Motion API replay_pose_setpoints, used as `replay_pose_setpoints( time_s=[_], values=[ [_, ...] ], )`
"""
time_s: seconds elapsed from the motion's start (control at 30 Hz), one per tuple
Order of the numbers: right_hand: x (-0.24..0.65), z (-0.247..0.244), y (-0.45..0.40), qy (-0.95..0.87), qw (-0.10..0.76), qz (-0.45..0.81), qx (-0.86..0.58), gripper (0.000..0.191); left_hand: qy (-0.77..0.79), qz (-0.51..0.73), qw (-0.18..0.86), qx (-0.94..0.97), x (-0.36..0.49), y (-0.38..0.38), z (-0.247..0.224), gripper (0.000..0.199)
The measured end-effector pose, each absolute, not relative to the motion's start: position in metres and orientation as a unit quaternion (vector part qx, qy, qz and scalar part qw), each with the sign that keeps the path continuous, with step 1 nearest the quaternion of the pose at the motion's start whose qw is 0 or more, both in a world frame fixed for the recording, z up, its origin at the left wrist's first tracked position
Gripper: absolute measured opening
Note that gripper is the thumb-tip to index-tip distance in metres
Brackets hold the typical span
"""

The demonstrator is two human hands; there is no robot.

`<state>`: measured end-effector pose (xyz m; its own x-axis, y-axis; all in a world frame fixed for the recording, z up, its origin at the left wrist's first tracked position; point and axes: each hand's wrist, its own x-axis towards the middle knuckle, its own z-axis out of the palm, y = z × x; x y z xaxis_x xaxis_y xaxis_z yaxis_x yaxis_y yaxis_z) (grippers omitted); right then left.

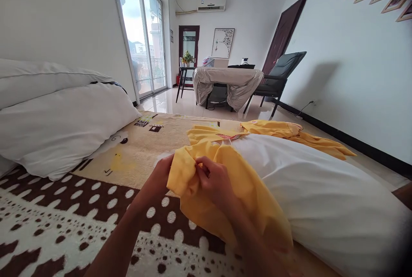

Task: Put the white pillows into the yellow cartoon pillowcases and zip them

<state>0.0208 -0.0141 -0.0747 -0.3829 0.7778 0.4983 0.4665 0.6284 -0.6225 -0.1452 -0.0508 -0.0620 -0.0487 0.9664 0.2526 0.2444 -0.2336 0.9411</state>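
A yellow cloth (257, 195), which looks like a garment, is bunched up in front of me and drapes down to the right over my right forearm's side. My left hand (163, 173) is at its left edge, with the fingers hidden behind or inside the fabric. My right hand (210, 176) pinches a fold of the same cloth between thumb and fingers, a little right of my left hand. Farther back, more of the yellow fabric (273, 128) lies across the end of a white quilt (309, 174).
White pillows (61, 122) are piled at the left on a patterned brown and cream blanket (128, 169). Beyond the bed stand a covered table (228, 76), a dark chair (280, 77) and a small stand with a plant (187, 58).
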Motion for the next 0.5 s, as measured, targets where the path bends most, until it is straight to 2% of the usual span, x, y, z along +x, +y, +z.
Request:
replay_pose_setpoints(
  time_s=[0.13, 0.27, 0.4, 0.5],
  values=[
    [0.019, -0.075, -0.016, -0.809, 0.403, 0.189, -0.383, 0.017, 0.512, 0.496, 0.388, 0.585, -0.133, -0.056, -0.058, 0.024],
    [0.016, -0.078, -0.018, -0.814, 0.411, 0.161, -0.377, 0.017, 0.528, 0.459, 0.391, 0.598, -0.131, -0.055, -0.059, 0.024],
    [0.014, -0.079, -0.021, -0.813, 0.415, 0.148, -0.381, 0.018, 0.504, 0.490, 0.417, 0.576, -0.130, -0.056, -0.057, 0.021],
    [0.012, -0.077, -0.022, -0.815, 0.410, 0.171, -0.372, 0.021, 0.460, 0.540, 0.494, 0.503, -0.132, -0.054, -0.061, 0.021]
  ],
)
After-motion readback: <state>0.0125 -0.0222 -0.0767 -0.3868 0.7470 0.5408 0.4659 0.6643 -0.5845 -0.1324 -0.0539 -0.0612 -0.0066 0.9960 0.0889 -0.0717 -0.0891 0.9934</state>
